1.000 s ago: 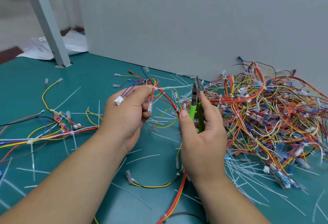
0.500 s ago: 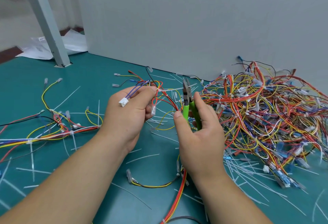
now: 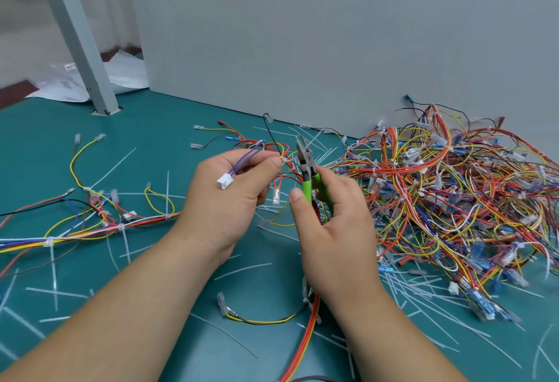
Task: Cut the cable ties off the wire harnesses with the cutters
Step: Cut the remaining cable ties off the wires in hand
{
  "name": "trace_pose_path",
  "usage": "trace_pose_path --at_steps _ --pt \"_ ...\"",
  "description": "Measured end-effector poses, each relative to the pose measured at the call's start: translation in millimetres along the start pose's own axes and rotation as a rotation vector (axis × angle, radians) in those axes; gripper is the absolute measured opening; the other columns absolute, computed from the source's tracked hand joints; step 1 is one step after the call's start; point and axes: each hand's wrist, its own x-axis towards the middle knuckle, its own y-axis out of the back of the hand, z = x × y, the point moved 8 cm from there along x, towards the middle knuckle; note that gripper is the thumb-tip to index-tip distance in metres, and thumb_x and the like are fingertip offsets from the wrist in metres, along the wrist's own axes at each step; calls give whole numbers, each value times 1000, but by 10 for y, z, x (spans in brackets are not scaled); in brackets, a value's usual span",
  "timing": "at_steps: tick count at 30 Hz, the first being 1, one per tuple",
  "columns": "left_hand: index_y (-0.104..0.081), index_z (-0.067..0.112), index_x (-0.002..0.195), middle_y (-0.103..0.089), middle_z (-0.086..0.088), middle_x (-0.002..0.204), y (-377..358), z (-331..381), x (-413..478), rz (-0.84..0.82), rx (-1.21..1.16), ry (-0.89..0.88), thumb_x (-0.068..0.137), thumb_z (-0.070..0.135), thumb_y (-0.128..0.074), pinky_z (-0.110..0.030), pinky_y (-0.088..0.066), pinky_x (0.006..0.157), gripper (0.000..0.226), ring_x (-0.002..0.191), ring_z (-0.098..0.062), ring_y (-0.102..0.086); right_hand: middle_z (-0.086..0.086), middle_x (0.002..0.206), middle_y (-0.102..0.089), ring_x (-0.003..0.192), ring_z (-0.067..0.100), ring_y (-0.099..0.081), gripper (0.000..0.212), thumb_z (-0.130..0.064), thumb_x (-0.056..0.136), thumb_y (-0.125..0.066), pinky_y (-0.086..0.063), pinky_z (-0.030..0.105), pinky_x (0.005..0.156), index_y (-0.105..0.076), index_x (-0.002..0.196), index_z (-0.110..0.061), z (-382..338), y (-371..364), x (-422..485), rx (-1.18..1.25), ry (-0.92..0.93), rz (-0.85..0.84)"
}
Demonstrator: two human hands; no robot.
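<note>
Pinching a harness [image 3: 254,151] between thumb and fingers, the left hand [image 3: 230,203] holds its tie [image 3: 284,159] just left of the cutters [image 3: 306,160]; the right hand [image 3: 335,236] grips their green handles, blade tips slightly apart.

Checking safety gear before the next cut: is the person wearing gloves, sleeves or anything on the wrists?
No. The left hand and right hand are bare, with no gloves, and no rings show. The left forearm and right forearm are uncovered to the picture's edge: no sleeves, watch or bands.
</note>
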Motion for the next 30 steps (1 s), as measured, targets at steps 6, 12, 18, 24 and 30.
trace_pose_path --at_steps 6,12,18,24,30 --pt "-79 16 85 -54 4 59 17 24 -4 25 -23 -4 79 17 -74 -22 -39 53 7 54 -12 -42 -1 125 -54 122 16 -52 60 -43 96 -51 -38 30 111 -53 149 -14 11 -69 -32 -101 1 -69" --pt "-77 10 93 -54 3 58 0 -6 -9 15 -29 11 90 8 -71 -21 -39 51 7 55 -13 -42 -11 114 -61 108 1 -59 62 -48 91 -63 -44 16 100 -58 144 -16 60 3 -24 -60 -39 23" --pt "-77 10 95 -56 3 58 -24 -35 4 -17 -61 54 75 18 -75 -20 -41 51 22 53 -12 -44 -3 108 -62 105 -10 -52 46 -41 90 -64 -33 1 91 -70 125 -11 14 15 -14 -85 17 56" --pt "-78 9 94 -55 2 60 -39 -38 -15 -29 -83 76 75 14 -73 -20 -40 50 20 52 -11 -43 0 111 -60 104 2 -55 43 -34 94 -70 -36 6 96 -68 130 -10 42 -17 -18 -91 8 18" --pt "-80 15 90 -51 -3 65 -123 -20 -53 -88 -115 77 77 14 -73 -21 -40 51 15 54 -12 -42 -3 113 -59 107 -2 -56 50 -40 91 -62 -38 7 96 -66 133 -12 35 -25 -31 -2 -4 50"
